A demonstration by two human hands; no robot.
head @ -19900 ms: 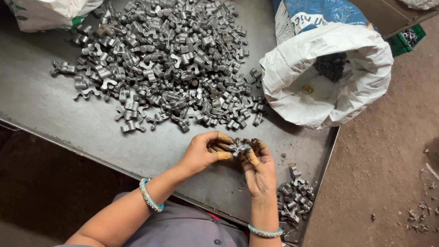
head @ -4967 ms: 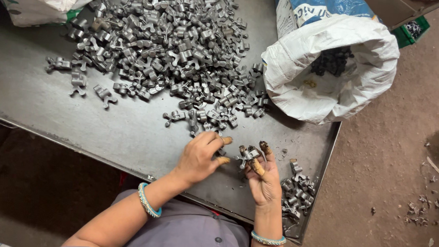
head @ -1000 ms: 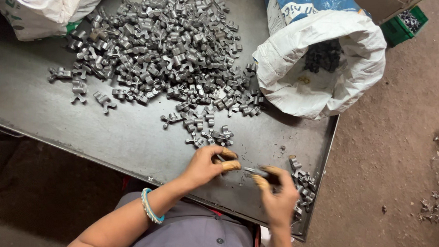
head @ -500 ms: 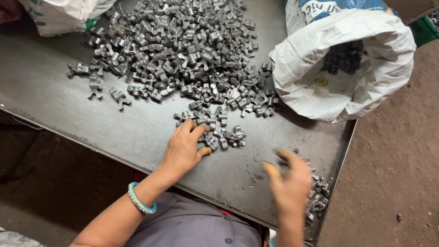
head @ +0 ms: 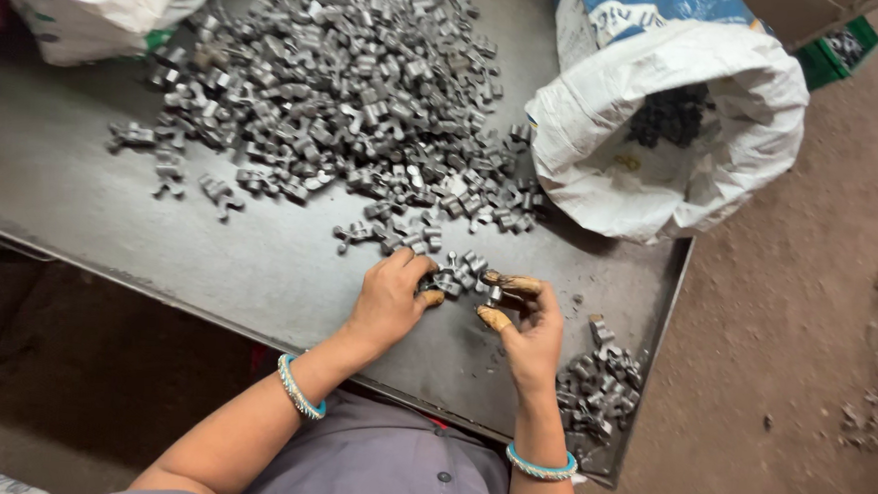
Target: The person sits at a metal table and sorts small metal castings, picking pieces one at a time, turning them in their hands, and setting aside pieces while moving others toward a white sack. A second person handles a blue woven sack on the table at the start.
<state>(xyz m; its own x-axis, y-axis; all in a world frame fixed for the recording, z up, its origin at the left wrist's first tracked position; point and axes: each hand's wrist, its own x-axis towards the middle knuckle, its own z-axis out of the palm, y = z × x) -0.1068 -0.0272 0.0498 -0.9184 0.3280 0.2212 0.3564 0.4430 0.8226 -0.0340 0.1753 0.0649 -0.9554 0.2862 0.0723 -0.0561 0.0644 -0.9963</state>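
Note:
A big heap of small grey metal parts (head: pixel 337 91) covers the far half of a dark metal table (head: pixel 81 208). My left hand (head: pixel 391 300) rests on the table, fingers curled over a small cluster of these parts (head: pixel 457 276) pulled toward the front. My right hand (head: pixel 525 322) faces it from the right, stained fingertips touching the same cluster. Both wrists wear turquoise bangles. Which single parts each hand pinches is hidden by the fingers.
A white woven sack (head: pixel 675 139) with dark parts inside lies open at the table's right. A second small pile of parts (head: pixel 597 391) sits at the front right corner. Another white sack (head: pixel 101 4) is at the far left. Brown dirt floor (head: pixel 803 376) lies to the right.
My right hand has come back left from the corner pile to the cluster. My left hand has dragged a few parts toward the front edge.

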